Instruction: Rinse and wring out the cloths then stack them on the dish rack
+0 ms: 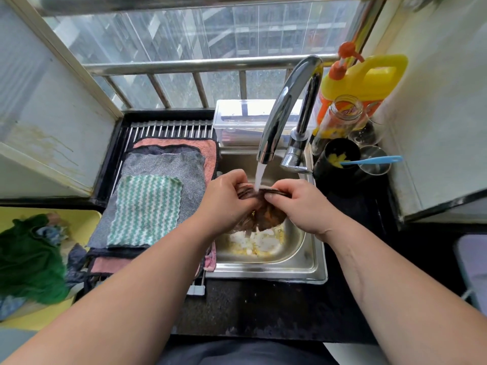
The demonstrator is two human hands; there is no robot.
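Note:
Over the steel sink [311, 262], my left hand [226, 198] and my right hand [297, 201] both grip a wet brown cloth [266, 218], bunched between them. Water [259, 176] runs from the chrome tap [284, 109] onto the top of the cloth. To the left, the dish rack [171, 127] carries a stack of flat cloths: a green-and-white striped one [146, 209] on top, a grey one [168, 164] beneath, a pink one [208, 151] at the bottom.
A yellow tray [87, 219] at the left holds a green cloth [29, 262] and blue cloths. A clear lidded box [237, 122] stands behind the sink. A yellow detergent jug [369, 80], a jar, glasses and a black cup with a blue spoon [374, 160] crowd the right.

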